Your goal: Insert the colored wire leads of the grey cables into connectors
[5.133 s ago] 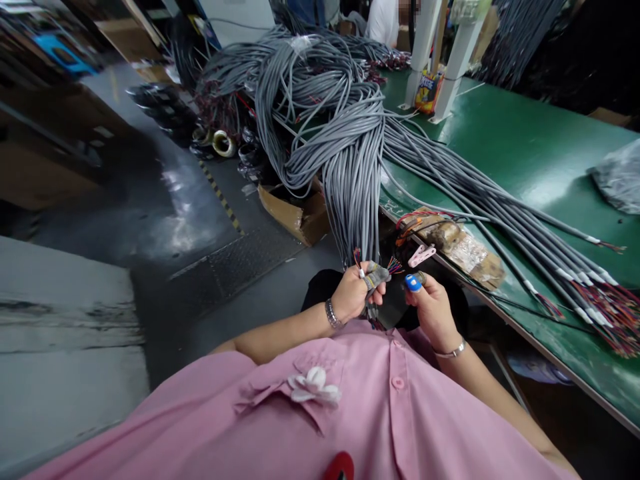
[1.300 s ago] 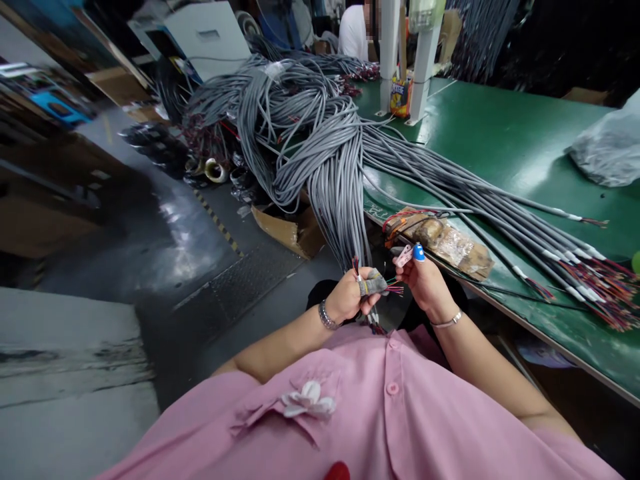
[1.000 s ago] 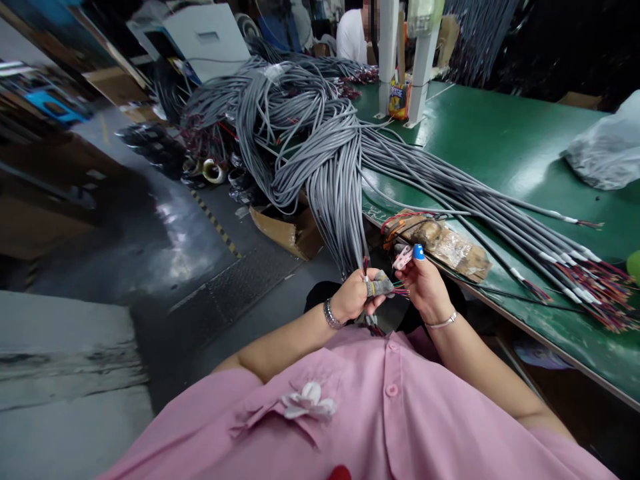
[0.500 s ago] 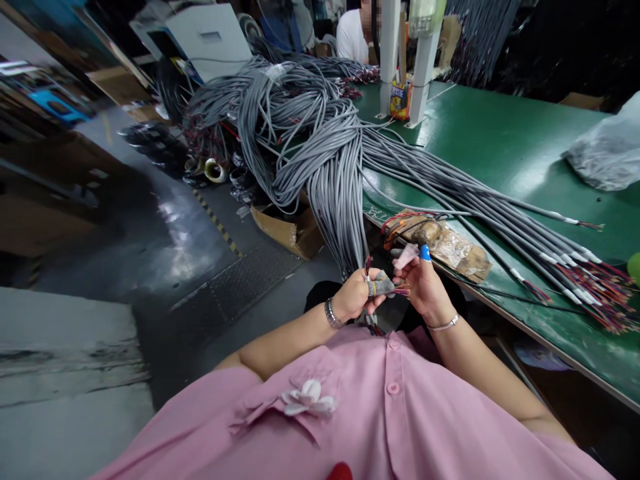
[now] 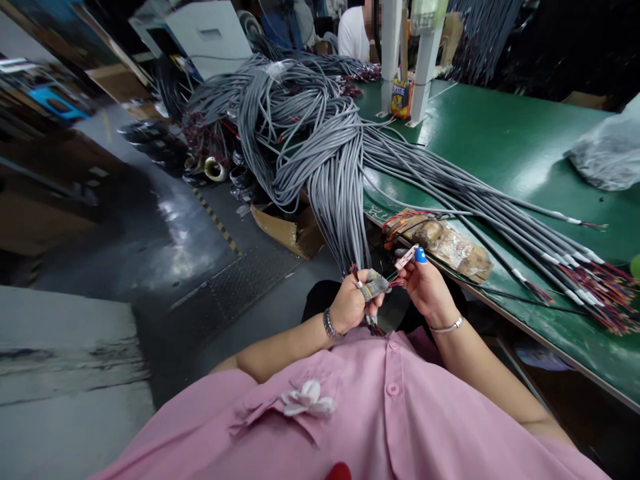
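Observation:
My left hand (image 5: 354, 299), a grey knitted cover on its thumb, is closed on the end of a grey cable. The thin coloured wires (image 5: 397, 281) fan out from it toward my other hand. My right hand (image 5: 426, 288), with a blue cover on the thumb, pinches a small pale pink flat tool (image 5: 407, 257) whose exact kind I cannot make out. The wire tips reach the right fingers; whether these grip them is hidden. Beyond my left hand hangs a thick bundle of grey cables (image 5: 336, 193), draped over the table edge.
More grey cables (image 5: 450, 180) with stripped, coloured ends lie across the green table (image 5: 505, 140). A tape-wrapped wooden block (image 5: 463, 257) sits at its near edge. An open cardboard box (image 5: 280, 230) is below. A person in white (image 5: 353, 33) is at the back.
The pink tool has turned in my right hand and its flat side now shows. My left hand has tilted slightly, and the wires reach closer to the right fingers.

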Motion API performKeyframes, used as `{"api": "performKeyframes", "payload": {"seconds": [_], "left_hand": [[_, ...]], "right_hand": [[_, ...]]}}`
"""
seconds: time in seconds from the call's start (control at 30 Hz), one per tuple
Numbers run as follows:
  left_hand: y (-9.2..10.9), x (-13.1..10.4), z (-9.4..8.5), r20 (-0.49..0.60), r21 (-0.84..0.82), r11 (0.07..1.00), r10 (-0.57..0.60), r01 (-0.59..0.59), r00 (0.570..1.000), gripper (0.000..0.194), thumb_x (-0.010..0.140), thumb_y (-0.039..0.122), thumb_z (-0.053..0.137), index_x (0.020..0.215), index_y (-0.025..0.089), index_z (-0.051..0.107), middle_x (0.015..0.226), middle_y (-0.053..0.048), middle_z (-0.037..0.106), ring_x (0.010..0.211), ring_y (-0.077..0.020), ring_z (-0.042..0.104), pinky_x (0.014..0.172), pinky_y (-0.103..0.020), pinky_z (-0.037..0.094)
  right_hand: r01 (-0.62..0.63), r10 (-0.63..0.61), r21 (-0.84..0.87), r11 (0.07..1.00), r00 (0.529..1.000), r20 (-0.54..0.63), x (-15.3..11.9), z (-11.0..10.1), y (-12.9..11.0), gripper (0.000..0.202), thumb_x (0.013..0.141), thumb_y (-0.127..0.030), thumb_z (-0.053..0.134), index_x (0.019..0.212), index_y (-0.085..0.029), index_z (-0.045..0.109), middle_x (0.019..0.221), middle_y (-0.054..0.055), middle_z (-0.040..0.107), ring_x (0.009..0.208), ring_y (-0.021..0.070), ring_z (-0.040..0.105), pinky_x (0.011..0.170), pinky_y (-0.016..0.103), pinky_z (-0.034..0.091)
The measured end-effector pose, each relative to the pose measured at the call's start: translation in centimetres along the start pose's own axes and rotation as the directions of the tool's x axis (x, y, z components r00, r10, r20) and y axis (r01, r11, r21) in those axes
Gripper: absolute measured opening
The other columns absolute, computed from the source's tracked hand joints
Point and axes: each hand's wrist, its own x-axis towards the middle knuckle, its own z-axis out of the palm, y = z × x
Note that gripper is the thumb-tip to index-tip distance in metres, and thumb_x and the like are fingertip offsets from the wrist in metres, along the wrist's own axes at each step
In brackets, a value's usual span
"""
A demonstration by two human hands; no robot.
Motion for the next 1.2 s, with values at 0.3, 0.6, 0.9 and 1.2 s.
{"api": "performKeyframes", "payload": {"seconds": [0.3, 0.6, 0.9, 1.2], "left_hand": [[-0.1, 0.4, 0.9, -0.044, 0.048, 0.997, 0.055, -0.053, 0.998, 0.038, 0.074, 0.05, 0.07, 0.069, 0.015, 0.056, 0.053, 0.003, 0.058, 0.034, -0.0052, 0.046, 0.034, -0.018, 0.032], [-0.6, 1.0, 0.9, -0.057, 0.031, 0.996, 0.08, -0.078, 0.995, 0.034, 0.076, 0.046, 0.069, 0.071, 0.015, 0.056, 0.056, 0.003, 0.059, 0.034, -0.0054, 0.047, 0.034, -0.018, 0.033], [-0.6, 0.6, 0.7, -0.052, 0.08, 0.995, 0.057, -0.053, 0.997, 0.036, 0.076, 0.048, 0.068, 0.069, 0.015, 0.055, 0.054, 0.003, 0.058, 0.034, -0.005, 0.047, 0.035, -0.018, 0.031], [-1.0, 0.2, 0.2, -0.084, -0.012, 0.99, 0.137, -0.138, 0.987, 0.031, 0.078, 0.044, 0.068, 0.073, 0.016, 0.056, 0.055, 0.004, 0.059, 0.035, -0.0054, 0.047, 0.035, -0.018, 0.032]], "right_hand": [[0.271, -0.294, -0.181, 0.945, 0.949, -0.114, 0.3, -0.2, 1.2, 0.043, 0.08, -0.063, 0.061, 0.075, -0.02, 0.063, 0.063, -0.002, 0.06, 0.051, 0.0087, 0.048, 0.051, 0.023, 0.042], [0.1, -0.097, 0.038, 0.994, 0.993, -0.068, 1.3, 0.6, 0.7, 0.04, 0.071, -0.06, 0.073, 0.078, -0.021, 0.066, 0.076, 0.002, 0.069, 0.065, 0.0149, 0.06, 0.06, 0.028, 0.05], [0.02, -0.02, 0.058, 0.998, 1.0, -0.003, 0.9, 0.2, 0.8, 0.048, 0.077, -0.069, 0.06, 0.084, -0.023, 0.067, 0.08, 0.002, 0.07, 0.065, 0.0146, 0.061, 0.056, 0.026, 0.049], [0.035, -0.033, -0.021, 0.999, 0.998, 0.053, 0.5, 0.3, -0.1, 0.035, 0.08, -0.056, 0.065, 0.083, -0.022, 0.067, 0.074, 0.0, 0.065, 0.06, 0.0115, 0.056, 0.057, 0.024, 0.048]]}}
